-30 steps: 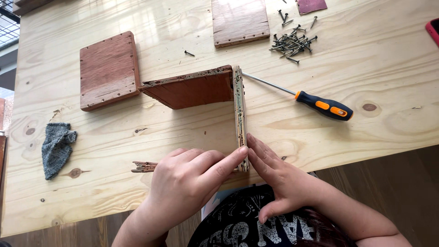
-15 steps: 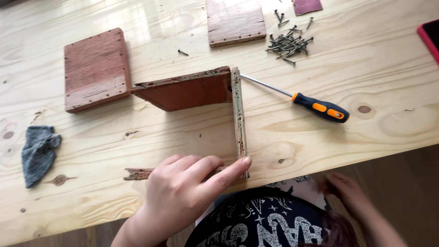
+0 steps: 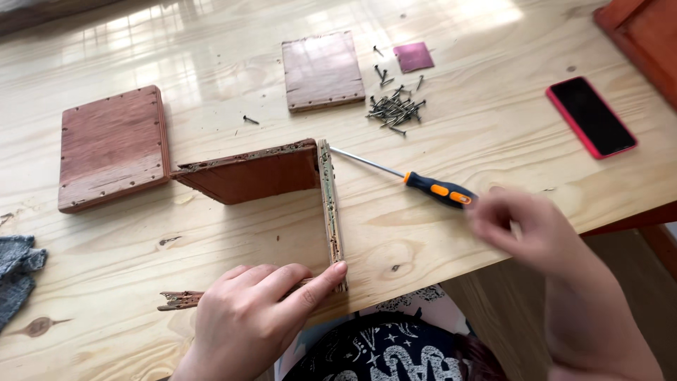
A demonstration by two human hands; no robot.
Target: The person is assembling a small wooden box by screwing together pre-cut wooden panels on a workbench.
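Our right hand (image 3: 525, 222) is motion-blurred, so we cannot tell how far its fingers are spread; it hovers just right of the screwdriver's (image 3: 423, 185) orange-and-black handle, and whether skin meets handle is unclear. Our left hand (image 3: 257, 303) lies palm-down, fingers loosely extended, index tip pressing the near end of the upright plywood panel (image 3: 330, 204); it clasps nothing. Wrist and forearm run off the bottom edge. The panel stands on edge, joined at its far end to a reddish board (image 3: 250, 173) leaning left of it. The screwdriver shaft points at the panel's far end. A screw pile (image 3: 393, 109) lies beyond the panel, a red phone (image 3: 591, 116) well right, a grey cloth (image 3: 15, 271) cut off far left.
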